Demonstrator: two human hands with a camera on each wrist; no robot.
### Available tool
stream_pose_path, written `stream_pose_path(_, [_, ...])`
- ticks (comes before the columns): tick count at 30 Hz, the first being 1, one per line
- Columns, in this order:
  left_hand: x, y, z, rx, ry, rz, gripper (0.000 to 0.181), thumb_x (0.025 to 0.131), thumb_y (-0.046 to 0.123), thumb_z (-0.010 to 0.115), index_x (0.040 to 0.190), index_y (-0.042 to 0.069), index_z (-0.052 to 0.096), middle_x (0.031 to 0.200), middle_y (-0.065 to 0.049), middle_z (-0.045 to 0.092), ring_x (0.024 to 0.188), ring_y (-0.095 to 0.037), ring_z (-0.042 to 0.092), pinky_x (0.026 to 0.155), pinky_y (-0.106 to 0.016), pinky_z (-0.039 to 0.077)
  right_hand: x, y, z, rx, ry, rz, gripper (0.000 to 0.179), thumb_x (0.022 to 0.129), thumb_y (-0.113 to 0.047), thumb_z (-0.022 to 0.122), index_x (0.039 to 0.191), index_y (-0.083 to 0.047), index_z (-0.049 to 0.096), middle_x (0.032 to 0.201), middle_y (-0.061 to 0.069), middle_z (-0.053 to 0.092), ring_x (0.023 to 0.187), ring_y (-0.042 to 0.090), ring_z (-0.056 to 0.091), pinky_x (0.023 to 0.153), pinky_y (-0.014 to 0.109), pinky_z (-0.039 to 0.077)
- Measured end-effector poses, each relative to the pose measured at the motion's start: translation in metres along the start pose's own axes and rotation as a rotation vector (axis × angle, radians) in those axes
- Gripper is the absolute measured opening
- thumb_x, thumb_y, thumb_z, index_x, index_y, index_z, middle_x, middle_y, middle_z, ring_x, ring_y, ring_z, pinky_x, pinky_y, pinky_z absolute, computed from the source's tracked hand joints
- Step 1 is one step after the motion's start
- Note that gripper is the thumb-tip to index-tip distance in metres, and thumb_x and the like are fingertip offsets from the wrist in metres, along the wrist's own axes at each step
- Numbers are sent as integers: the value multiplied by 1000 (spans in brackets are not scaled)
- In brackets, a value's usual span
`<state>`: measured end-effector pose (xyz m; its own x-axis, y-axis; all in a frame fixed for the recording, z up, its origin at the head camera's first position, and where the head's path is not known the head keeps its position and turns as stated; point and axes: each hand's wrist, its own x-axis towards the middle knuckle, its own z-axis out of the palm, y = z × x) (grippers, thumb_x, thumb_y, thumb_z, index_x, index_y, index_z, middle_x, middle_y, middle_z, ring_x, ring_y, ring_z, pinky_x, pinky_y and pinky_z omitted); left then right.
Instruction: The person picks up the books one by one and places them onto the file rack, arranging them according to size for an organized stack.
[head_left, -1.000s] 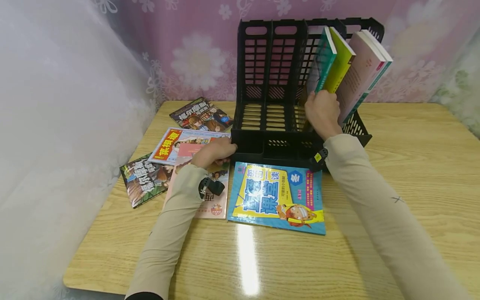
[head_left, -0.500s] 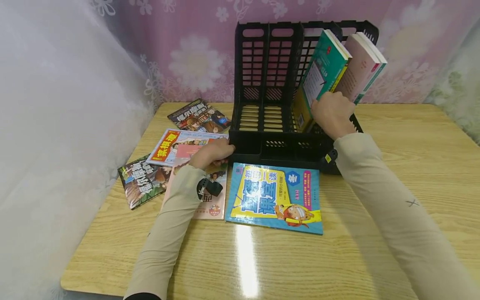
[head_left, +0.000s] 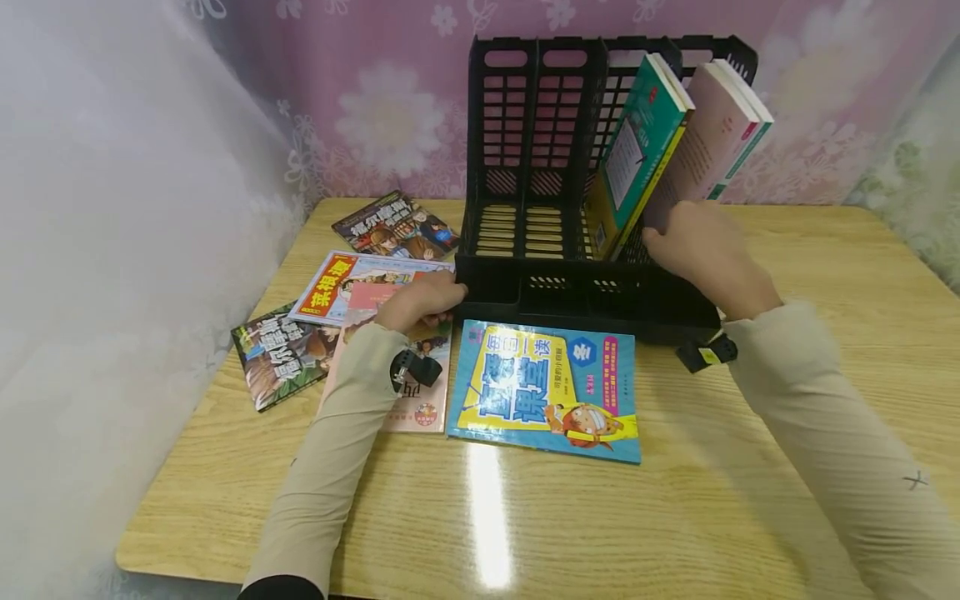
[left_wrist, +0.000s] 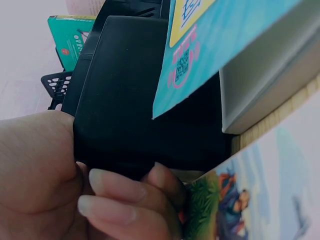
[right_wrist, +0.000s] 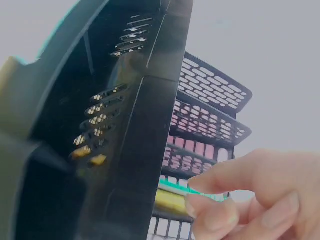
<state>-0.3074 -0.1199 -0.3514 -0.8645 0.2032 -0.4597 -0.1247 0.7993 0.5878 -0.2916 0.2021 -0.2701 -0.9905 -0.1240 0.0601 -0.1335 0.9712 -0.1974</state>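
Observation:
A black desktop book rack [head_left: 495, 279] stands at the back of the table. My left hand [head_left: 422, 298] holds its front left corner; in the left wrist view the fingers [left_wrist: 135, 200] are curled beside the black wall. A green book [head_left: 637, 150] with a yellow book [head_left: 651, 196] against it leans in one compartment. Farther right in the rack leans a pink book [head_left: 705, 137] with another beside it. My right hand [head_left: 708, 254], slightly blurred, hovers over the rack's right front. Its loosely bent fingers hold nothing in the right wrist view.
A blue book [head_left: 547, 392] lies flat before the rack. Left of it are a pink book [head_left: 431, 392], partly under my left arm, a red-and-blue comic [head_left: 333, 287] and two dark-covered books [head_left: 401, 229]. A floral curtain [head_left: 390, 100] hangs behind.
The right hand has let go of the green and yellow books and moved right and toward me. Those books now lean closer together. The left hand has stayed at the rack's corner.

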Motion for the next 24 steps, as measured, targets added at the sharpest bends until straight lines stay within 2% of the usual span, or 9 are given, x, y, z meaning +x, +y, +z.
stream_pose_path(4, [-1, -1, 0, -1, -4, -6, 44, 103, 29, 32, 134, -2, 36, 66, -5, 49, 42, -10, 36, 45, -23, 36, -22, 24, 6, -2, -34, 30, 48, 96, -33, 43, 54, -10, 46, 52, 3, 38, 48, 21, 38, 40, 28, 25])
stream_pose_path(7, [-2, -1, -1, -8, 1, -18, 44, 103, 29, 32, 134, -2, 36, 67, -5, 49, 41, -11, 36, 44, -24, 35, -33, 42, 13, -3, -63, 69, 55, 99, -35, 36, 50, -11, 45, 51, 5, 39, 47, 22, 38, 41, 30, 26])
stream_pose_path(13, [-1, -4, 0, 7, -12, -19, 43, 103, 29, 31, 133, -1, 38, 68, -5, 50, 42, -10, 37, 43, -23, 36, -42, 66, 28, 14, -83, 112, 67, 102, -46, 10, 64, -6, 48, 69, 23, 50, 61, 38, 52, 49, 44, 37])
stream_pose_path(16, [1, -5, 1, 19, -7, -11, 42, 103, 29, 31, 130, -1, 40, 68, -5, 50, 42, -10, 38, 44, -23, 37, -44, 71, 35, 11, -94, 128, 72, 101, -51, 5, 66, -4, 48, 73, 28, 51, 65, 41, 54, 52, 48, 39])
stream_pose_path(20, [3, -6, 3, 11, -7, -8, 43, 103, 30, 31, 132, -1, 38, 68, -5, 50, 42, -10, 37, 43, -23, 37, -46, 79, 44, 17, -186, 105, 59, 104, -38, 19, 64, -6, 47, 62, 17, 46, 55, 30, 46, 51, 43, 37])
stream_pose_path(22, [3, -5, 3, 12, -6, -13, 44, 103, 30, 31, 134, -1, 37, 67, -5, 50, 41, -10, 37, 43, -24, 36, -46, 83, 48, 26, -219, 93, 51, 103, -32, 31, 60, -8, 46, 57, 8, 41, 50, 22, 39, 48, 37, 33])
stream_pose_path(24, [3, -5, 3, 12, -8, -18, 45, 103, 30, 31, 135, -1, 36, 67, -5, 50, 41, -10, 37, 43, -24, 36, -44, 87, 53, 43, -247, 83, 44, 100, -27, 40, 60, -9, 46, 57, 5, 40, 50, 20, 37, 48, 34, 31])
